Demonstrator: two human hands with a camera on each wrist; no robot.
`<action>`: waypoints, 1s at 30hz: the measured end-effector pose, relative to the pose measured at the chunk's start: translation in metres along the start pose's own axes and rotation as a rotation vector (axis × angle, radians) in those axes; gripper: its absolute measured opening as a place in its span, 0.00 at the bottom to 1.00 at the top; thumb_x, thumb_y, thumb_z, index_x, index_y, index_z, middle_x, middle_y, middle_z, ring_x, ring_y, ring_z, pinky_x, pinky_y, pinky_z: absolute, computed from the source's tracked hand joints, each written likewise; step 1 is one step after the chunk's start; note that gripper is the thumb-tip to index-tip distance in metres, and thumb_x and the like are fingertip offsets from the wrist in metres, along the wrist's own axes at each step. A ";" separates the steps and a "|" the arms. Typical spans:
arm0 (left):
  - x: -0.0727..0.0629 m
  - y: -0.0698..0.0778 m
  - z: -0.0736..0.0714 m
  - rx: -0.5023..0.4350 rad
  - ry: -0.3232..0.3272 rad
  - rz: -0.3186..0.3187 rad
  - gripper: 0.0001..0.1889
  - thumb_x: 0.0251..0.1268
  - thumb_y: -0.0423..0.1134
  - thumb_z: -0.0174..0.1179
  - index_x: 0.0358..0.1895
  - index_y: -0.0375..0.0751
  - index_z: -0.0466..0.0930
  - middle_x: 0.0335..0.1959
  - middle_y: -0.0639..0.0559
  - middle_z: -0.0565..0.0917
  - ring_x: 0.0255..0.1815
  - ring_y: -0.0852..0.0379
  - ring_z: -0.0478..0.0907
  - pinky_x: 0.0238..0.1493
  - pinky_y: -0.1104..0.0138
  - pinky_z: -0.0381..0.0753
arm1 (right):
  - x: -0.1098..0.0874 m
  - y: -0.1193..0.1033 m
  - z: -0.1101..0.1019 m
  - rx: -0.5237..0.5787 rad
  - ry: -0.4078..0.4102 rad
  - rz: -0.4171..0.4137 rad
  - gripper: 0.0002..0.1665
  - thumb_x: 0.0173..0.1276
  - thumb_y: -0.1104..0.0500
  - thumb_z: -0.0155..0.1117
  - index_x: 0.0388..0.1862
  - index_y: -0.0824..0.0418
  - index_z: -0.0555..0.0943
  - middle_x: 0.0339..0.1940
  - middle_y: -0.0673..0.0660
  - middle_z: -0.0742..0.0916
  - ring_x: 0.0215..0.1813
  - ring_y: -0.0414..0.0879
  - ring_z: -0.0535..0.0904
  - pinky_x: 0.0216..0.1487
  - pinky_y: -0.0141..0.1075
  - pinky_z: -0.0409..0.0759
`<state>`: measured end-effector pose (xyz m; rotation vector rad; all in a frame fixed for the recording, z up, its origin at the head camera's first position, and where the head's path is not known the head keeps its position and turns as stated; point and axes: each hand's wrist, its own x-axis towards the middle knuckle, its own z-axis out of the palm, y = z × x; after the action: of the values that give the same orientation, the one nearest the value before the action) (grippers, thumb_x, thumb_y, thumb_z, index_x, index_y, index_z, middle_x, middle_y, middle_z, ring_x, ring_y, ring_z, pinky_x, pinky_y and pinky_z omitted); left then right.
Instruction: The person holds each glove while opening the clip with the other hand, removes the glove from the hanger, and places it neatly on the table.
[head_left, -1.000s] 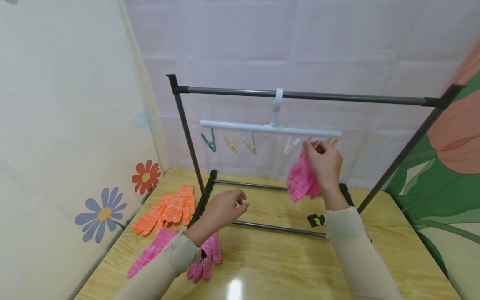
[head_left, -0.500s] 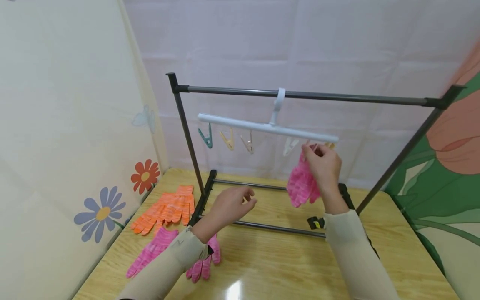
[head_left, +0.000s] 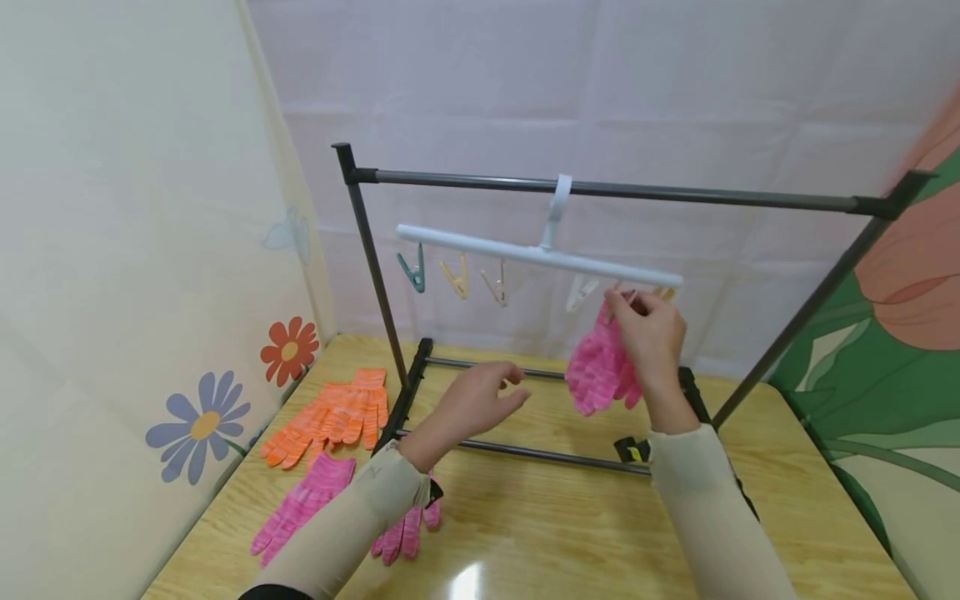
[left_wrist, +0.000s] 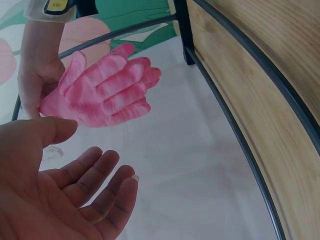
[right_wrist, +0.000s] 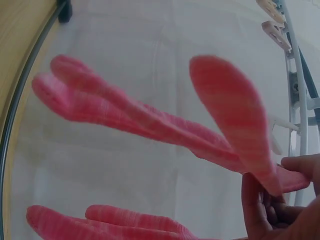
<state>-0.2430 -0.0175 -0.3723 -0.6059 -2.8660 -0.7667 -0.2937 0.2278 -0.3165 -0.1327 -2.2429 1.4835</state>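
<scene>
Two orange gloves near table's left edge; right hand pinches pink glove under hanger; left hand apart (fingers relaxed).

Head view evenly bright, glare on tabletop, wrist views dimmer, rack bar lens-bowed, pink glove soft in right-wrist view

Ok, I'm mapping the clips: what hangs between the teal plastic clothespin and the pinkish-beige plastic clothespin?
One pale yellow plastic clothespin hangs between the teal clothespin and the pinkish-beige clothespin, below the pale tubular hanger; this shows in the head view.
</scene>
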 end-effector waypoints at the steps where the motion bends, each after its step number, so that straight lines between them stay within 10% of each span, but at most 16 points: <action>1: 0.002 0.000 0.000 -0.016 -0.005 -0.002 0.19 0.75 0.54 0.57 0.58 0.48 0.82 0.55 0.55 0.85 0.52 0.55 0.82 0.51 0.60 0.82 | 0.000 0.000 0.000 0.004 -0.001 0.004 0.30 0.66 0.32 0.64 0.30 0.59 0.80 0.30 0.51 0.82 0.35 0.45 0.72 0.31 0.35 0.71; 13: 0.029 0.010 0.008 -0.310 -0.022 0.013 0.25 0.78 0.54 0.52 0.70 0.46 0.72 0.68 0.51 0.77 0.65 0.52 0.76 0.62 0.58 0.78 | -0.001 -0.005 -0.001 0.023 -0.022 0.062 0.30 0.66 0.33 0.65 0.29 0.59 0.80 0.28 0.48 0.81 0.34 0.43 0.71 0.29 0.33 0.70; 30: 0.054 0.025 0.021 -0.429 0.020 0.008 0.28 0.80 0.57 0.48 0.72 0.44 0.70 0.64 0.49 0.80 0.64 0.51 0.77 0.62 0.56 0.78 | -0.002 -0.006 0.000 0.151 -0.107 0.154 0.24 0.63 0.36 0.70 0.26 0.55 0.82 0.23 0.43 0.78 0.25 0.38 0.68 0.21 0.29 0.68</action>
<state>-0.2824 0.0315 -0.3677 -0.6450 -2.6869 -1.3933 -0.2911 0.2249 -0.3121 -0.1864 -2.2352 1.7742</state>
